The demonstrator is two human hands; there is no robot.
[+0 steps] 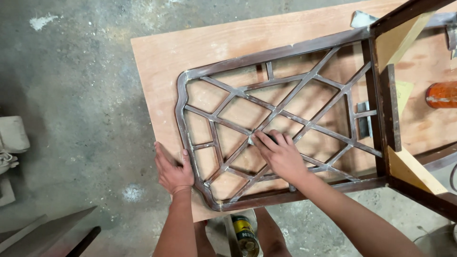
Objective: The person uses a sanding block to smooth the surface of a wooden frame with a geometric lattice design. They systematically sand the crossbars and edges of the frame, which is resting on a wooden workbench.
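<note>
A dark wooden chair back with a lattice of crossing slats [285, 109] lies flat on a plywood board [162, 52]. My left hand [172, 170] grips the curved left rail of the frame and the board's edge. My right hand [281, 152] presses a small dark piece, probably sandpaper, against a slat near the middle of the lattice; my fingers hide most of it. The slats look scuffed pale where the finish is worn.
The chair's seat frame [404, 143] rises at the right with pale wooden corner blocks. An orange object [442, 94] lies at the board's right. A can [245, 235] stands on the concrete floor below the board. Dark planks [57, 235] lie bottom left.
</note>
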